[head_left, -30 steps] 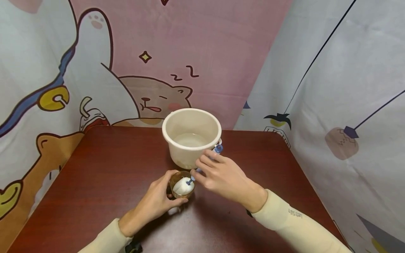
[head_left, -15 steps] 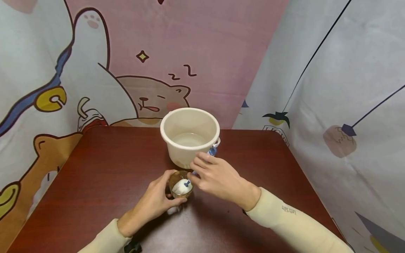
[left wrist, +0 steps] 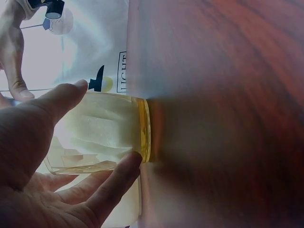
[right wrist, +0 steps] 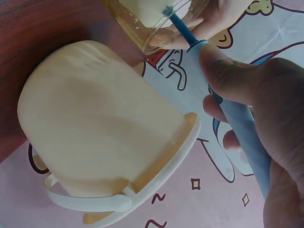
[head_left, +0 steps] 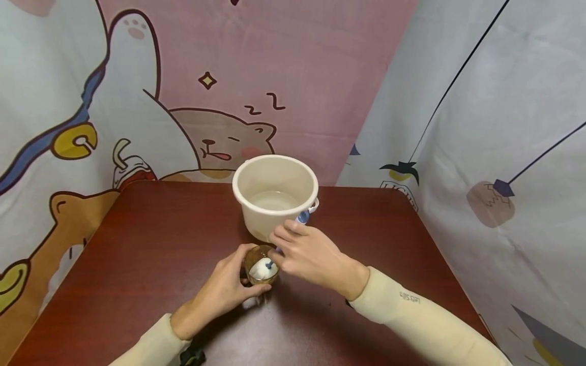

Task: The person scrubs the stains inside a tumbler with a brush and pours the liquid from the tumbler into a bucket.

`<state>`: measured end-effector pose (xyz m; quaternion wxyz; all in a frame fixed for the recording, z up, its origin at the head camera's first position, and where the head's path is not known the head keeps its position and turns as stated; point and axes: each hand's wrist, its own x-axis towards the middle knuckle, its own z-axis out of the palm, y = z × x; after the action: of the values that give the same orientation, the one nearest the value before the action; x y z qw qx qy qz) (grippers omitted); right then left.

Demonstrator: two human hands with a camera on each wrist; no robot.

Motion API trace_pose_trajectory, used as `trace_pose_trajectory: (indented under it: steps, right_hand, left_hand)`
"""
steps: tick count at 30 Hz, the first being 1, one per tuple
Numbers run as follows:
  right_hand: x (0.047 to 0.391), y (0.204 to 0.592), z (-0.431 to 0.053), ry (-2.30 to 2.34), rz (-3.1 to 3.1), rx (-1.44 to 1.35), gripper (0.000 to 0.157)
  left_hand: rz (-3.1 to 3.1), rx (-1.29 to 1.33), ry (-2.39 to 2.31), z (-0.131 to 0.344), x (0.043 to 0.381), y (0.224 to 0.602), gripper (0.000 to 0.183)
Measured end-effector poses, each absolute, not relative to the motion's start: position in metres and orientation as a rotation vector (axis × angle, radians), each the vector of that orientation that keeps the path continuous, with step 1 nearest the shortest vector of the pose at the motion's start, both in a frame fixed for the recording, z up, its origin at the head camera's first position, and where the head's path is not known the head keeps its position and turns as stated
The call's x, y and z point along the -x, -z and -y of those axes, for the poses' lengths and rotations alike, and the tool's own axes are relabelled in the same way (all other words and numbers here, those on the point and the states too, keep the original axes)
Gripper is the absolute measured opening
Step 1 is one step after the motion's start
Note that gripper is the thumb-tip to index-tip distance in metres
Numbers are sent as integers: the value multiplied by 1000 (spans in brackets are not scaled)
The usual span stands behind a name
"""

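Note:
My left hand [head_left: 224, 287] holds an amber see-through glass [head_left: 253, 258] near the table's front middle, thumb on one side and fingers on the other. In the left wrist view the glass's thick base [left wrist: 145, 128] is close over the table. My right hand [head_left: 313, 259] grips the light-blue handle [right wrist: 242, 128] of a sponge cup brush, thumb lying along it. The brush's white sponge head [head_left: 262, 269] is inside the glass, filling much of it. A dark-blue neck [right wrist: 183, 28] joins handle and sponge.
A cream plastic bucket [head_left: 258, 223] stands just behind the hands, with some clear liquid in its bottom. Its white carrying handle [right wrist: 88, 202] hangs at the side. The reddish-brown table [head_left: 174, 229] backs onto a cartoon-printed curtain [head_left: 320, 76].
My right hand and the brush handle have swung a little to the left, the handle's top end now nearer the bucket's front. The left hand keeps the glass almost still.

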<state>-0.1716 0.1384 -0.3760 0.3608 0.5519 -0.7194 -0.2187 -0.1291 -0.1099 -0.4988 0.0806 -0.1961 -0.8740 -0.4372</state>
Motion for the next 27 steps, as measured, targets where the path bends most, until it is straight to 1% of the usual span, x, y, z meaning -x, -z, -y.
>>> trace_pose_trajectory:
  steps: [6,9,13,19,27]
  right_hand:
    - [172,376,-138,566,1859,-1421,6]
    - [172,376,-139,574,1859,-1417,7]
    - [172,377,-139,582,1857,-1411,8]
    - [171,377,-138,572,1862,-1411,6]
    - [171,375,-139,571,1860,-1410,10]
  left_hand:
    - [2609,597,1245,110,129,497,93]
    - [2608,605,1187,109,130,497,93]
    - [2600,620,1160,109,130,497,90]
    - [2587,630,1158,109,130,497,87]
    - [2588,625,1175,107,130,495,83]
